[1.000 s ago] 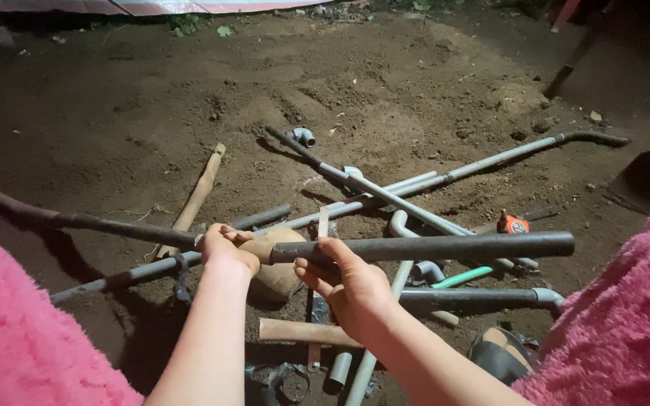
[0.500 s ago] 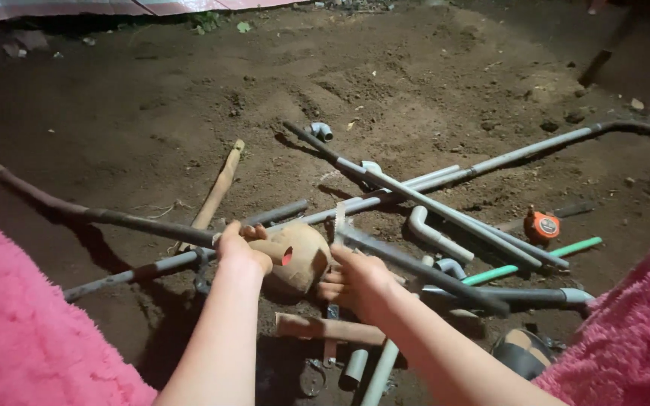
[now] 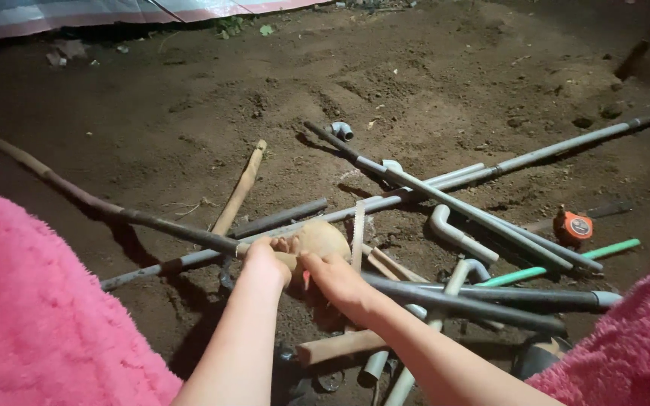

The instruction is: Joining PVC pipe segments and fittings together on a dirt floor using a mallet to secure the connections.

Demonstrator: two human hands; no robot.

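Both hands meet low in the middle of the head view, over a heap of pipes on bare dirt ground [image 3: 189, 98]; left hand [image 3: 267, 259] lies against the near side of a rounded tan object [image 3: 323, 239], fingers curled together on its edge; right hand [image 3: 338, 280] is clamped on the end of a dark pipe [image 3: 475, 304] that runs off to the right, just below the tan object; cannot tell if the pipe end touches the object.

Around them: a long grey pipe [image 3: 445, 184] crosses the heap from lower left to upper right, passing just behind the tan object; a second grey pipe [image 3: 453, 204] slants across it; a wooden handle [image 3: 239, 194] lies to the upper left, near the hands; a saw blade [image 3: 356, 234] stands just right of the tan object; a bent white pipe [image 3: 457, 234] and a green rod [image 3: 566, 263] lie further right; an orange tape measure [image 3: 572, 225] sits near the green rod, well apart from the hands; a small pipe elbow [image 3: 341, 130] lies alone on the dirt beyond; a short wooden stick [image 3: 340, 346] lies under the right forearm; pink fleece sleeves [image 3: 39, 316] fill both lower corners.
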